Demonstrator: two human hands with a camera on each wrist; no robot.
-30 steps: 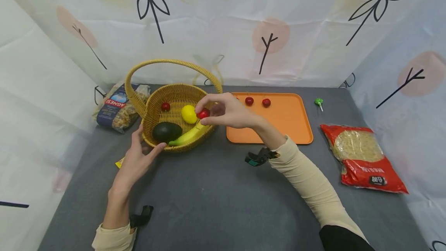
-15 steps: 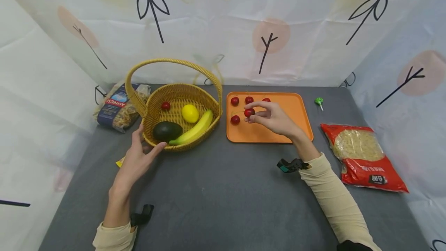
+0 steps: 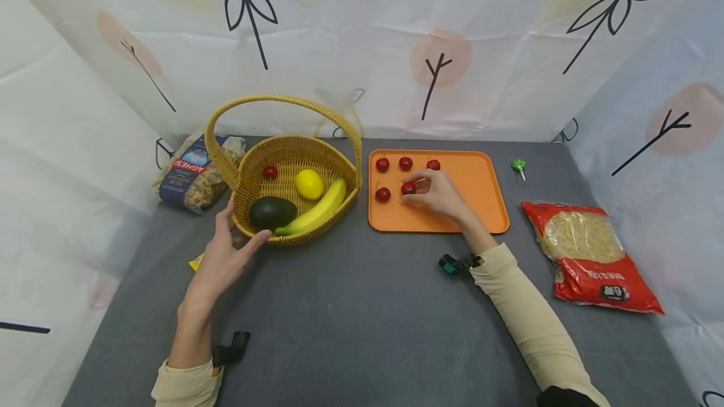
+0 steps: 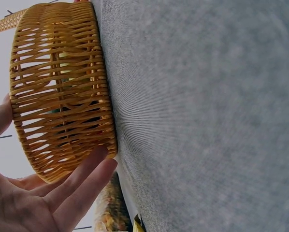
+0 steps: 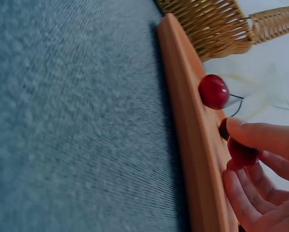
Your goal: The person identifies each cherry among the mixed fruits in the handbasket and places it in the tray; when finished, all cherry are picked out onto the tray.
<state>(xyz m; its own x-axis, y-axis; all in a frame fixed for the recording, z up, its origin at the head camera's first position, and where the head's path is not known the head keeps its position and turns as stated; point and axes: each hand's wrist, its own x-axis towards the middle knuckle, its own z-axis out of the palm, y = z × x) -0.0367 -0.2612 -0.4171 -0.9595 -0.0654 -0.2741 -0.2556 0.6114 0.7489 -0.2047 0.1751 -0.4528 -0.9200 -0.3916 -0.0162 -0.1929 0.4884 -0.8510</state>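
Observation:
At the front left side of the yellow wicker basket, my left hand grips its wall, thumb at the rim and fingers along the outside. The left wrist view shows that wall of the basket close up. Inside lie an avocado, a lemon, a banana and one cherry. Over the orange tray, my right hand pinches a cherry between thumb and fingertips, low and close over the tray. Other cherries sit along the tray's left side and back.
A pasta bag leans behind the basket on the left, with a small yellow packet nearer. Right of the tray are a green lollipop and a red bag. Patterned cloth walls border the grey table.
My right hand has carried a cherry from over the basket rightward to the tray, then lowered it slightly there. The left hand has stayed at the basket.

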